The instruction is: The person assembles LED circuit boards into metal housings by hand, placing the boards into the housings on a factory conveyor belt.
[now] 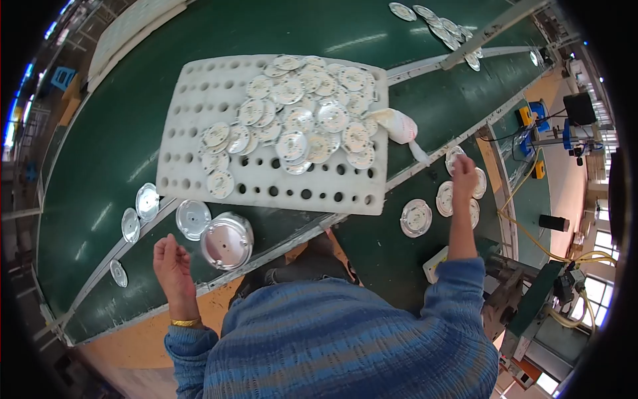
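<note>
My left hand (172,261) is raised over the green surface, fingers curled together, left of a stack of round metal discs (226,241); whether it pinches anything is too small to tell. A single metal disc (193,220) lies just above that stack. My right hand (464,176) is over several white-faced discs at the right, its fingers bent together near the upper disc (454,159); its fingertips' contents cannot be made out. Another disc (416,218) lies to its left. Between the hands, a white foam board (199,120) with holes carries a heap of discs (299,120).
A white bag (399,127) rests at the board's right edge. More discs (446,30) lie at the top right, and others (131,225) at the left. A metal bar (495,33) crosses the upper right. Yellow cables (531,245) and equipment stand at the far right.
</note>
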Motion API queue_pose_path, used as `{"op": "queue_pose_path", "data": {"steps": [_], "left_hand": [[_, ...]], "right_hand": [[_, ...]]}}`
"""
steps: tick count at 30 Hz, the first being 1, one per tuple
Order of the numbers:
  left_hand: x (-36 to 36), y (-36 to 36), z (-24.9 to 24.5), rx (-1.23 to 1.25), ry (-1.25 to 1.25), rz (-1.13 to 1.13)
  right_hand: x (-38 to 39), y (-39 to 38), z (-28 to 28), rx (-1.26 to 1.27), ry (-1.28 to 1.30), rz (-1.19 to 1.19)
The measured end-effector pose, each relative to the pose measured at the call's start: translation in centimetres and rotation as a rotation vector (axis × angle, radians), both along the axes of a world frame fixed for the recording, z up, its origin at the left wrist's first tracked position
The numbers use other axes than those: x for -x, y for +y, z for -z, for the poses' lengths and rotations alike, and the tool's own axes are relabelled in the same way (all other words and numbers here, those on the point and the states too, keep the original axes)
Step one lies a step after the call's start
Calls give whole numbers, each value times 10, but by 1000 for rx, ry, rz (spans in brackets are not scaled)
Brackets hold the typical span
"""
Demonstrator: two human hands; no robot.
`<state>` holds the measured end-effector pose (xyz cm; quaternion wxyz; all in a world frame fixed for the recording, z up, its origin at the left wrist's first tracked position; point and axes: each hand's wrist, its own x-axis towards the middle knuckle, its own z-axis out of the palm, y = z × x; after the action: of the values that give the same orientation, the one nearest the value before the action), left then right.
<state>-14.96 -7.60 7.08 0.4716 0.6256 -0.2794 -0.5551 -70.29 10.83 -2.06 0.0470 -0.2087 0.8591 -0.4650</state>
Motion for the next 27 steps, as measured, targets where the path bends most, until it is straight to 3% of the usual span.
{"op": "queue_pose_path", "data": {"steps": [1, 2, 6, 8, 11, 16, 20, 23, 27], "left_hand": [[-7, 1, 5, -8, 11, 11], [-13, 2, 9, -15, 21, 20], [-42, 6, 28, -47, 53, 47], [-49, 8, 27, -63, 20, -28], [-78, 12, 43, -63, -32, -34], [-105, 1, 84, -71, -164, -2], [-106, -26, 117, 57, -473, 154], [-97, -49, 128, 143, -922, 280], [-80, -65, 116, 21, -989, 347]], "right_hand": [[-48, -26, -29, -139, -19, -111], [-76, -44, -21, -103, 106, -222], [-194, -114, -35, -18, 97, -623], [-227, -147, -36, -107, 97, -649], [-256, -186, -31, -298, 507, -607], [-267, -208, -31, -536, 487, -612], [-273, -214, -37, -599, 424, -542], [-279, -214, -40, -616, 426, -547], [-276, -209, -29, -452, 419, -559]]}}
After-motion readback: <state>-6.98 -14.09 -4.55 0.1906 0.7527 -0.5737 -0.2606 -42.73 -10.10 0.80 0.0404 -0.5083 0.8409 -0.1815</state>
